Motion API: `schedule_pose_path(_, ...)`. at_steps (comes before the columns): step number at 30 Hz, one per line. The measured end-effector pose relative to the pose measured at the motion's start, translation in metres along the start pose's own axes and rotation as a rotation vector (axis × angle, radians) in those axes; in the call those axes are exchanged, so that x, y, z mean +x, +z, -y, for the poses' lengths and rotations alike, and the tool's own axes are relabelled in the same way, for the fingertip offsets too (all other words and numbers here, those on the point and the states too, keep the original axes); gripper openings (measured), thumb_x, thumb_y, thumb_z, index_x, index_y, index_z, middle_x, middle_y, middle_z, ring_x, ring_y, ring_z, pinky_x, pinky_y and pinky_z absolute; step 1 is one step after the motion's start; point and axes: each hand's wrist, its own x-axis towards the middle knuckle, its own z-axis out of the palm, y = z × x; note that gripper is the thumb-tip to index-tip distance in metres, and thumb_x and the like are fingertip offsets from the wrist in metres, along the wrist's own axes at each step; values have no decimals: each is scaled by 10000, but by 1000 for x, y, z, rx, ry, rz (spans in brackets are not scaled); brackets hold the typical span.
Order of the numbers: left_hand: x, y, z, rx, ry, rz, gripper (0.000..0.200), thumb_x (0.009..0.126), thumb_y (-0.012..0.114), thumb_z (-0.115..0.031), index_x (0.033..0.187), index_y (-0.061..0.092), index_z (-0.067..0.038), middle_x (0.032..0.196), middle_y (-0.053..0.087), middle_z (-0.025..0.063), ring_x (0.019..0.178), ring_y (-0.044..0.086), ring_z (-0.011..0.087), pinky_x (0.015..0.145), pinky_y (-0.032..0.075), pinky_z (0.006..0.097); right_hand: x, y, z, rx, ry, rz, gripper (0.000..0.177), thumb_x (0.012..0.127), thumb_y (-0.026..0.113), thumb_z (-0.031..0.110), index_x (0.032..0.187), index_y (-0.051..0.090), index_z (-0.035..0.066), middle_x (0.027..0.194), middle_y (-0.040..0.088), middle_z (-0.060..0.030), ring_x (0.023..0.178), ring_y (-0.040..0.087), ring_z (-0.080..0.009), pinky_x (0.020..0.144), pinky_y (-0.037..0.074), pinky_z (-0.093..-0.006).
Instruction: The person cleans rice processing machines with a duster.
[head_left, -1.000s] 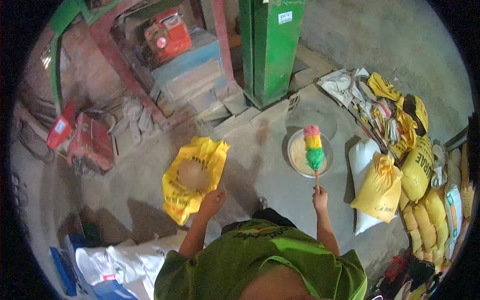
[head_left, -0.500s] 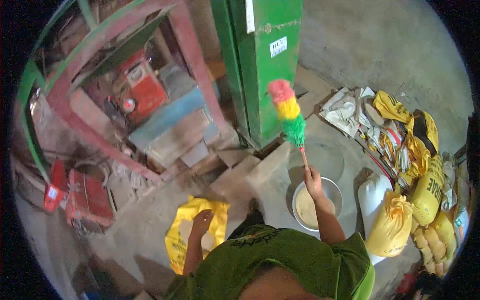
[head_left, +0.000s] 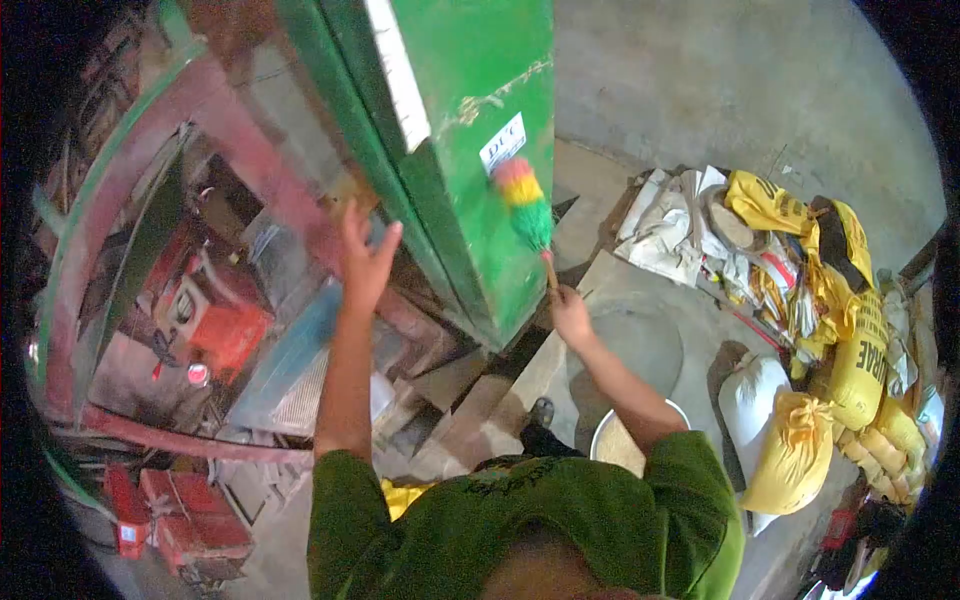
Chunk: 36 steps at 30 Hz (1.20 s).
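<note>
My right hand (head_left: 572, 318) is closed round the thin handle of a fluffy duster (head_left: 524, 204) with pink, yellow and green bands. The duster's head lies over the front of the green metal cabinet (head_left: 480, 70), just below a white printed label (head_left: 503, 143). My left hand (head_left: 367, 256) is raised beside the cabinet's left side, its fingers spread and holding nothing.
Below my right forearm stands a metal bowl (head_left: 598, 440) of pale grainy material. Yellow sacks (head_left: 790, 455) and white sacks (head_left: 752, 400) lie right. A pink frame (head_left: 240, 120) surrounds red machinery (head_left: 228, 335) at left, with red metal boxes (head_left: 195, 520) below.
My left hand has risen from above the yellow sack on the floor to beside the cabinet. The duster has moved left over the cabinet front, and the cabinet looks nearer.
</note>
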Motion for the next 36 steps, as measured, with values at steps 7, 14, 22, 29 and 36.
schedule_pose_path(7,137,61,-29,-83,125,-167,803,693,665,-111,1285,132,-10,1295,245,215,1180,289,287,908,323,360,139,39,143,414,-214,-153,185,879,367,191,879,415,12,706,505,-228,632,506,-380,536,392,-420)
schedule_pose_path(14,160,83,1,149,194,-141,168,797,541,-97,891,529,42,804,585,98,755,548,128,637,426,267,198,149,26,399,7,-184,255,892,325,211,1070,402,47,892,482,-186,727,473,-194,609,386,-311)
schedule_pose_path(22,165,75,20,207,186,-90,166,798,532,-124,844,557,34,770,599,151,690,585,228,615,436,311,292,183,-81,597,507,-188,611,843,364,119,1332,18,238,654,526,-129,367,425,-198,324,358,-303)
schedule_pose_path(29,168,73,30,214,253,-35,193,821,500,-117,907,550,48,832,589,128,744,556,182,658,429,296,328,56,161,602,-12,-308,264,876,364,220,941,473,-12,777,537,-157,652,531,-237,582,411,-365)
schedule_pose_path(36,167,72,24,222,259,-40,195,820,508,-127,888,557,50,816,597,136,716,565,183,633,435,303,224,168,-5,330,121,-299,412,881,311,339,1097,442,13,826,529,-175,731,520,-267,671,387,-427)
